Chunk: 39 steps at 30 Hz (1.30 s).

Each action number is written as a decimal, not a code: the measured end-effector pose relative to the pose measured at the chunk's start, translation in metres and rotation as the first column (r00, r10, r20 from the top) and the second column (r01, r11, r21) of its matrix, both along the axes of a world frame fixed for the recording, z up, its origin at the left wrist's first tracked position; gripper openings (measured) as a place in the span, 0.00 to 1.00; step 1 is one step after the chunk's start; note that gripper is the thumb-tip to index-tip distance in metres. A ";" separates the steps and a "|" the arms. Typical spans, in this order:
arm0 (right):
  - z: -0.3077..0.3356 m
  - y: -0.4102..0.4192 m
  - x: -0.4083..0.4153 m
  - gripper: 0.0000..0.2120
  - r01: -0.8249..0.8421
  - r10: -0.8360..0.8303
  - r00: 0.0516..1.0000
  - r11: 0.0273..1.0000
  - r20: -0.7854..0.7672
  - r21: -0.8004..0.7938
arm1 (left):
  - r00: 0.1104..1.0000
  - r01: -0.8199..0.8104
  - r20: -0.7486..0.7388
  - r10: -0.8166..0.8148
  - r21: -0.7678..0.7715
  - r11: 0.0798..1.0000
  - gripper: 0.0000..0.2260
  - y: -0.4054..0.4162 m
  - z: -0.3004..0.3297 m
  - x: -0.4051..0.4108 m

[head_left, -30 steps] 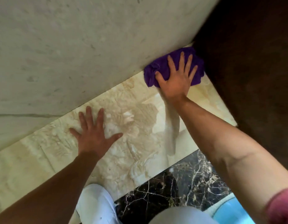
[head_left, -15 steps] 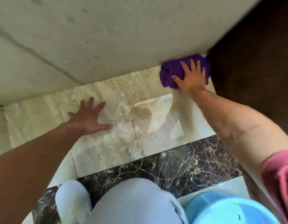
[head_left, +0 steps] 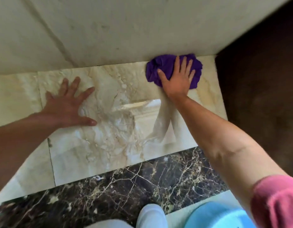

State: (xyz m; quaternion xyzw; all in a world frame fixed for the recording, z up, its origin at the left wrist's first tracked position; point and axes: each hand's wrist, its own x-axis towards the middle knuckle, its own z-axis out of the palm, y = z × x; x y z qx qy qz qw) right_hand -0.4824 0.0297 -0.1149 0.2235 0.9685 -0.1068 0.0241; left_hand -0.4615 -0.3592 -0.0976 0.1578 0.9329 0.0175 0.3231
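A crumpled purple cloth [head_left: 160, 66] lies on the glossy beige marble floor tile [head_left: 109, 142], right against the base of the pale wall. My right hand [head_left: 178, 79] presses flat on the cloth with straight, spread fingers. My left hand [head_left: 68, 106] rests palm-down on the same tile to the left, fingers spread and thumb out, holding nothing. Part of the cloth is hidden under my right palm.
A pale wall [head_left: 109, 30] rises behind the tile. A dark brown surface [head_left: 261, 83] borders the tile on the right. A dark veined marble strip [head_left: 126, 186] runs in front. A light blue tub [head_left: 216, 216] and my white-clad knee [head_left: 150, 214] sit at the bottom.
The view has swung, so the wall line now looks more level. My right hand and the cloth have slid slightly left, away from the dark corner. My left hand stays planted.
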 end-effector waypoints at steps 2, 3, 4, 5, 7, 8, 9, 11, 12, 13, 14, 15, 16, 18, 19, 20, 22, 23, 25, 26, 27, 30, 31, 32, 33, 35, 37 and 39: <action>0.001 -0.042 0.003 0.45 -0.014 0.014 1.000 1.000 -0.020 0.002 | 0.999 -0.006 0.054 0.008 -0.034 0.999 0.58 0.003 0.009 -0.001; -0.001 -0.060 0.006 0.45 -0.015 0.015 0.999 1.000 -0.031 -0.006 | 0.996 -0.005 0.090 0.009 -0.047 0.999 0.58 0.007 0.010 0.002; -0.002 -0.077 0.004 0.46 -0.025 0.025 0.999 1.000 -0.039 -0.006 | 0.995 0.003 0.099 0.003 -0.053 0.999 0.58 0.008 0.011 -0.001; -0.003 -0.087 0.006 0.46 -0.041 0.042 0.999 0.999 -0.032 0.007 | 0.994 0.004 0.109 0.002 -0.056 0.998 0.58 0.011 0.012 0.000; -0.002 -0.104 0.008 0.46 -0.088 0.088 0.996 0.996 -0.014 0.004 | 0.990 0.020 0.138 -0.008 -0.083 0.996 0.57 0.007 0.018 -0.005; 0.000 -0.103 0.010 0.46 -0.127 0.127 0.992 0.992 0.007 -0.016 | 0.986 0.012 0.168 0.002 -0.084 0.996 0.57 0.007 0.018 -0.008; 0.005 -0.100 0.013 0.45 -0.161 0.161 0.987 0.986 0.022 -0.033 | 0.982 0.003 0.187 0.012 -0.075 0.997 0.57 0.007 0.020 -0.010; 0.015 -0.081 0.018 0.44 -0.220 0.221 0.974 0.975 0.058 -0.030 | 0.974 -0.021 0.223 0.032 -0.050 0.999 0.56 0.011 0.028 -0.012; 0.020 -0.070 0.020 0.42 -0.230 0.230 0.970 0.973 0.082 -0.007 | 0.976 -0.036 0.215 0.041 -0.029 0.999 0.54 0.009 0.033 -0.011; 0.023 -0.057 0.022 0.41 -0.223 0.221 0.970 0.975 0.106 0.013 | 0.981 -0.069 0.180 0.069 -0.006 0.998 0.53 0.007 0.036 -0.006; 0.025 -0.046 0.022 0.40 -0.212 0.207 0.970 0.977 0.125 0.022 | 0.985 -0.122 0.124 0.120 0.006 0.993 0.52 -0.001 0.037 0.000; 0.024 -0.041 0.020 0.39 -0.194 0.191 0.973 0.981 0.130 0.013 | 0.980 -0.183 0.074 0.183 -0.008 0.983 0.51 -0.015 0.036 0.011; 0.024 -0.033 0.017 0.39 -0.156 0.155 0.980 0.988 0.123 0.002 | 0.973 -0.225 0.038 0.226 -0.031 0.974 0.52 -0.029 0.033 0.021; 0.018 -0.042 0.009 0.41 -0.049 0.051 0.996 0.998 0.078 -0.034 | 0.960 -0.278 0.000 0.280 -0.108 0.954 0.53 -0.067 0.028 0.042; 0.015 -0.054 0.006 0.44 0.014 -0.012 0.999 0.999 0.047 -0.043 | 0.956 -0.291 -0.016 0.292 -0.139 0.946 0.54 -0.083 0.025 0.049; 0.011 -0.068 0.005 0.46 0.076 -0.075 0.997 0.996 0.018 -0.048 | 0.953 -0.303 -0.032 0.302 -0.155 0.940 0.56 -0.096 0.021 0.054; 0.006 -0.097 0.005 0.47 0.145 -0.146 0.989 0.988 -0.010 -0.049 | 0.947 -0.322 -0.067 0.316 -0.141 0.936 0.57 -0.106 0.016 0.063; 0.005 -0.116 0.004 0.47 0.150 -0.151 0.989 0.987 -0.011 -0.049 | 0.949 -0.315 -0.064 0.309 -0.126 0.941 0.58 -0.109 0.014 0.067; 0.003 -0.155 0.005 0.45 0.102 -0.103 0.995 0.993 -0.015 -0.052 | 0.960 -0.279 -0.042 0.276 -0.103 0.955 0.58 -0.115 0.011 0.079; 0.002 -0.174 0.007 0.44 0.059 -0.060 0.998 0.997 -0.026 -0.053 | 0.966 -0.257 -0.031 0.255 -0.101 0.961 0.58 -0.118 0.009 0.082; 0.002 -0.199 0.010 0.43 0.000 -0.002 0.999 0.998 -0.038 -0.063 | 0.968 -0.250 -0.020 0.250 -0.103 0.963 0.58 -0.124 0.009 0.086; -0.002 -0.263 0.017 0.41 -0.139 0.136 0.990 0.988 -0.040 -0.069 | 0.970 -0.243 -0.019 0.242 -0.097 0.965 0.57 -0.129 0.007 0.087; -0.002 -0.278 0.017 0.41 -0.160 0.158 0.987 0.985 -0.029 -0.059 | 0.971 -0.239 -0.015 0.239 -0.101 0.966 0.57 -0.127 0.007 0.086; -0.001 -0.289 0.017 0.42 -0.179 0.178 0.984 0.982 -0.021 -0.063 | 0.971 -0.239 -0.009 0.239 -0.112 0.965 0.57 -0.126 0.008 0.085; 0.000 -0.290 0.018 0.42 -0.203 0.202 0.979 0.977 -0.018 -0.072 | 0.972 -0.236 -0.009 0.236 -0.124 0.964 0.57 -0.125 0.010 0.085; 0.001 -0.266 0.026 0.42 -0.316 0.315 0.949 0.948 -0.031 -0.045 | 0.973 -0.230 -0.010 0.231 -0.137 0.964 0.57 -0.122 0.014 0.084; 0.002 -0.220 0.031 0.40 -0.396 0.397 0.917 0.918 -0.040 0.032 | 0.967 -0.254 -0.031 0.252 -0.135 0.958 0.58 -0.122 0.017 0.086; 0.002 -0.162 0.026 0.39 -0.275 0.278 0.960 0.958 -0.027 0.083 | 0.955 -0.296 -0.050 0.292 -0.128 0.946 0.59 -0.119 0.016 0.091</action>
